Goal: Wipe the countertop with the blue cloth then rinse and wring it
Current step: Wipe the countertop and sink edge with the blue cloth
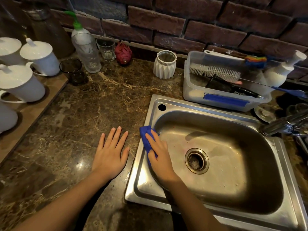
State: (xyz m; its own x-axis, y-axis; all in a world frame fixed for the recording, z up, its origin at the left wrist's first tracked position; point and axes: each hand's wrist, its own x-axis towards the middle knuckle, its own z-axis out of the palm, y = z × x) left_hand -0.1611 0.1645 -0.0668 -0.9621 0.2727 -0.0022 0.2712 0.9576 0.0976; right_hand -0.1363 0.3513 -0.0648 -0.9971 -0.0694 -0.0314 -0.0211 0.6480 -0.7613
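While the right grip (160, 152) presses cloth (145, 137) flat-fingered on the sink (191, 104) rim, left grip (110, 152) open, wiping likely ends; next, reach the tap (281, 126).

I count one sink (168, 102), four white mugs (9, 49) (40, 57) (20, 84) (6, 117), two glasses (106, 47) (73, 71) and one bottle (85, 49) to its left, one tub (196, 95) behind it, one cloth (145, 135) on its rim.

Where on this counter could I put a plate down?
The bare marble countertop between the left hand, the dark glass, the white vase and the sink rim. Crowded: the white mugs at left, the plastic tub behind the sink.
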